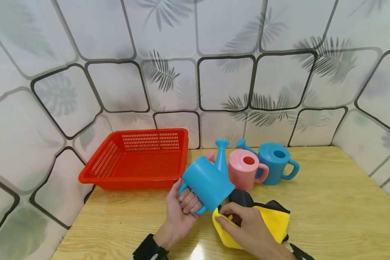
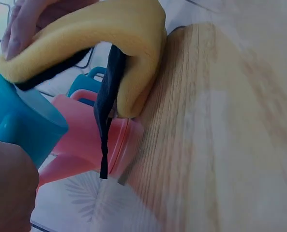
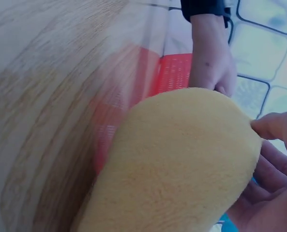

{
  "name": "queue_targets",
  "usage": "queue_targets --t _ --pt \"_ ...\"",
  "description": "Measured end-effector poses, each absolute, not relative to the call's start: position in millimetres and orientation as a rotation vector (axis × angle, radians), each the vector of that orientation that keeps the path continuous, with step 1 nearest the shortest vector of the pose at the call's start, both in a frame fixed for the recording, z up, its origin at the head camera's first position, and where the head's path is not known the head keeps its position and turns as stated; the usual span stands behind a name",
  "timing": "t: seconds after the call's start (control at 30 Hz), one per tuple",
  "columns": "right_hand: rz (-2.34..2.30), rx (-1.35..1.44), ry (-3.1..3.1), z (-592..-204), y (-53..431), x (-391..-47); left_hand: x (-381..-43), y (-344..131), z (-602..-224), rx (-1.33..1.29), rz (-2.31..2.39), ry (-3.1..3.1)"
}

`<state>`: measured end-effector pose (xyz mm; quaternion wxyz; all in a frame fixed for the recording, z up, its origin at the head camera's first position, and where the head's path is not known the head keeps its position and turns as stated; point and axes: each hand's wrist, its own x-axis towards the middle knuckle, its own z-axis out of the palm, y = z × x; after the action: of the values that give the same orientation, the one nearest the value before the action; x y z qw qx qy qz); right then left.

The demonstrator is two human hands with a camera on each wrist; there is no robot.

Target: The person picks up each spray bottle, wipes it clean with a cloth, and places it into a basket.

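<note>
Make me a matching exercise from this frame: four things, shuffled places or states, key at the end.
Things
A. red perforated plastic basket
B. front blue plastic watering can
C. pink plastic watering can
D. yellow-and-black soft cloth

Places or states
1. upright, beside the rear blue plastic watering can
2. pinched by the right hand
3. on the light wooden table, left of the cans in the head view
4. tilted, handle gripped by the left hand

Pairs: A-3, B-4, C-1, D-2

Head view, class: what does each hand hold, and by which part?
The left hand grips a blue watering can by its handle; the right hand pinches a yellow-and-black cloth by its edge.
</note>
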<state>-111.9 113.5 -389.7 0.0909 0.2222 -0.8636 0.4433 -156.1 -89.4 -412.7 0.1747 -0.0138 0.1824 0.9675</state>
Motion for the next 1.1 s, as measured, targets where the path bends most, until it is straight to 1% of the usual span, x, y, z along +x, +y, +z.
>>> queue_targets --t 0.13,0.23,0.33,0.4,0.47,0.53,0.67,0.7,0.77,0.83,0.93,1.0,1.1 --pt "1.310 0.532 -2.410 -382 121 -110 -158 -92 -412 0.143 2.733 0.663" --pt "1.471 0.420 -2.294 -369 136 -116 -157 -96 -410 0.360 2.653 0.946" --pt "1.805 0.400 -2.143 -353 159 -129 -156 -102 -406 0.602 2.466 1.421" --pt "1.995 0.417 -2.043 -343 178 -141 -155 -106 -403 0.702 2.296 1.717" --pt "2.060 0.431 -1.976 -336 196 -155 -156 -110 -400 0.782 2.126 1.932" --pt "1.839 0.413 -2.031 -328 212 -170 -156 -113 -397 0.810 1.976 2.055" --pt "1.086 0.443 -2.027 -311 243 -207 -158 -117 -397 0.791 1.798 2.150" --pt "0.927 0.474 -2.007 -307 248 -214 -158 -118 -397 0.787 1.793 2.147" --pt "0.798 0.640 -1.972 -303 250 -222 -159 -118 -398 0.773 1.816 2.124" --pt "0.791 0.846 -1.986 -301 240 -220 -161 -118 -400 0.773 1.858 2.102" --pt "0.828 1.107 -2.028 -306 211 -201 -164 -116 -402 0.767 1.865 2.113" --pt "0.829 1.190 -2.074 -312 191 -185 -165 -112 -404 0.774 1.822 2.164" --pt "0.746 1.218 -2.156 -324 167 -166 -164 -106 -406 0.795 1.715 2.255"
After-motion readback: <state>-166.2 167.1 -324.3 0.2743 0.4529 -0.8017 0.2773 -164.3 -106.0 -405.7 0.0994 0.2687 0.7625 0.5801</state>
